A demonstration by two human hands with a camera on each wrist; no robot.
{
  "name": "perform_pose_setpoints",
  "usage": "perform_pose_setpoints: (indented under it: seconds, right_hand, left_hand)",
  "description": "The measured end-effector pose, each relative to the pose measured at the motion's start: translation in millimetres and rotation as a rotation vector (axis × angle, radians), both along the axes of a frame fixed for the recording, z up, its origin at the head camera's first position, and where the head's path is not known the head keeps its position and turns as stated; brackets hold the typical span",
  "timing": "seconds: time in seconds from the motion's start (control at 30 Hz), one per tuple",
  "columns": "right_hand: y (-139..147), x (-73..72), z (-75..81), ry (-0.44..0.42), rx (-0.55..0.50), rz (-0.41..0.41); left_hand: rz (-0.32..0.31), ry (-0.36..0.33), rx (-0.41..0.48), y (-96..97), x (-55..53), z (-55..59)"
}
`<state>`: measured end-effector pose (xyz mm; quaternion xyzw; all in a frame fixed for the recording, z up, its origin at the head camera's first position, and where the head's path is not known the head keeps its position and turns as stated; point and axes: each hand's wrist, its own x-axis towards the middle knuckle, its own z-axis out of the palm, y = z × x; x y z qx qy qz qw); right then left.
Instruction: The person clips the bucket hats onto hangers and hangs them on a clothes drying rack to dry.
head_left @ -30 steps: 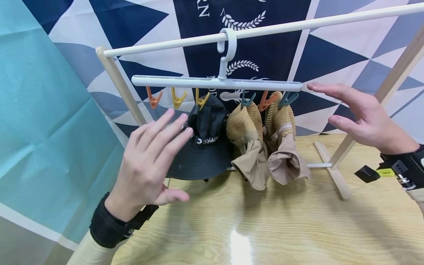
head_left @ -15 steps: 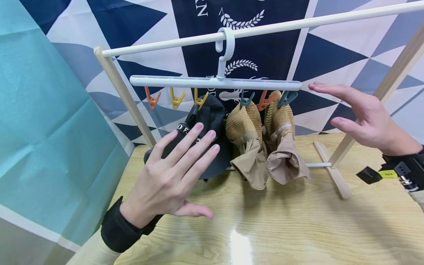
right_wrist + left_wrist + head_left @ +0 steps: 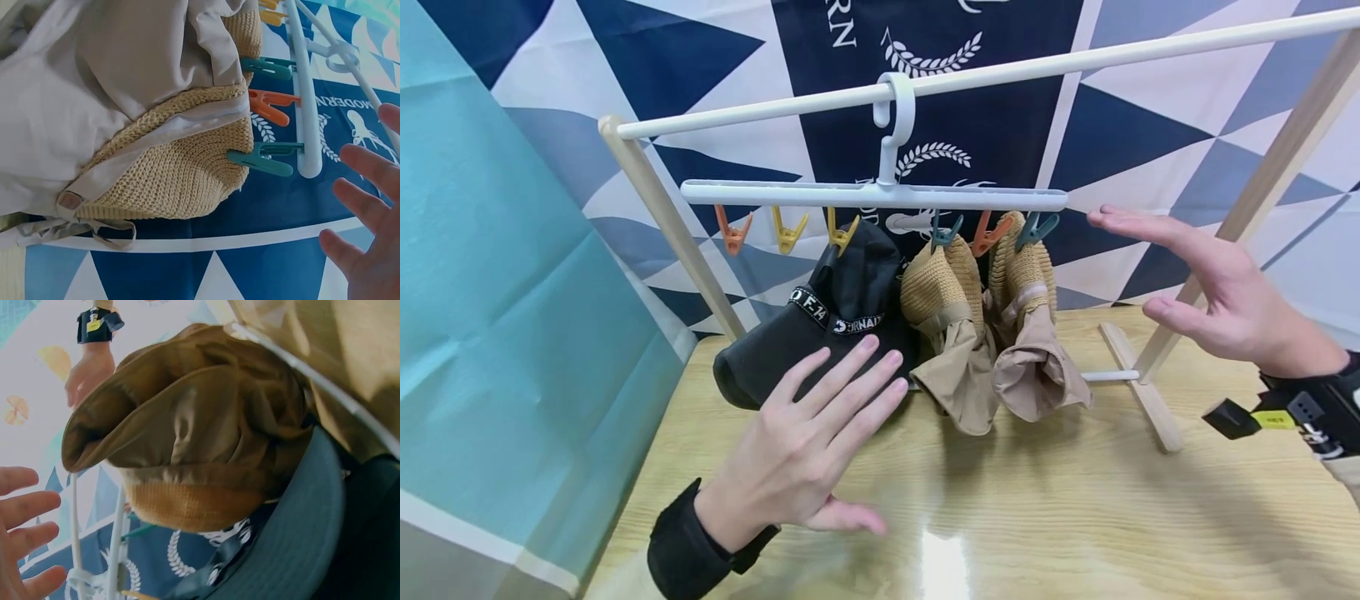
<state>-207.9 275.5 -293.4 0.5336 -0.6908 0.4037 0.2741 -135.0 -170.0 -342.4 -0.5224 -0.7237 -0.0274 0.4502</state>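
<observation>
My left hand (image 3: 808,446) is held with fingers spread in front of and below a black wide-brimmed hat (image 3: 760,358) with lettered bands. To the right, my right hand (image 3: 1225,292) hovers with extended fingers just past the end of a white hanger (image 3: 880,196). Both hands are empty. The black hat hangs from a yellow clip (image 3: 842,237). Two hats with woven straw crowns and cloth brims, a khaki one (image 3: 966,392) and a pinkish-beige one (image 3: 1037,375), hang beside it from teal and orange clips. In the right wrist view, a teal clip (image 3: 262,164) bites the woven crown (image 3: 181,169).
A white rail (image 3: 1000,72) on wooden posts (image 3: 1292,150) carries the hanger. At its left end dangle an orange clip (image 3: 733,233) and a yellow clip (image 3: 788,233) without hats. Below lies a wood-grain tabletop (image 3: 1037,508); patterned cloth (image 3: 700,58) covers the wall behind.
My left hand has moved down and to the right, uncovering the black hat's brim and lettering. The right hand stays nearly in place, while the head view shifts slightly.
</observation>
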Motion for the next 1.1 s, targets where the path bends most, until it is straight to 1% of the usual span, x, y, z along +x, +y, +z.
perform_pose_setpoints:
  seconds: [0.17,0.27,0.33,0.53,0.63,0.73,0.87,1.03,1.1]
  right_hand:
    - [-2.5,4.7,-1.9,-0.002,-0.015,0.021]
    - [-2.2,8.1,-3.3,0.003,-0.004,0.016]
    - [-2.0,10.1,-4.9,0.007,0.006,0.008]
    - [-1.2,14.2,-10.5,0.012,0.018,0.012]
    - [0.0,16.1,-12.9,0.003,0.029,0.004]
    - [-0.1,16.7,-14.5,-0.003,0.025,0.001]
    - [-0.5,19.4,-16.5,-0.011,0.017,-0.001]
    - [-1.9,23.1,-18.4,0.003,0.042,-0.017]
    - [-3.3,24.1,-17.7,-0.001,0.027,-0.013]
  left_hand:
    - [-0.037,-0.057,0.015,1.2,0.8,-17.3]
    - [-0.059,-0.088,0.025,2.1,1.1,-29.2]
    - [-0.062,-0.114,0.031,1.8,1.6,-37.2]
    - [-0.047,-0.238,0.025,-1.2,3.3,-63.0]
    - [-0.024,-0.264,-0.001,-2.9,2.9,-75.5]
    - [-0.008,-0.273,-0.033,-5.4,-0.7,-86.2]
    - [-0.009,-0.297,-0.08,-9.0,-9.5,-97.8]
    - [-0.004,-0.351,-0.131,-11.1,-17.9,-107.9]
    - [-0.001,-0.358,-0.146,-11.1,-19.5,-110.5]
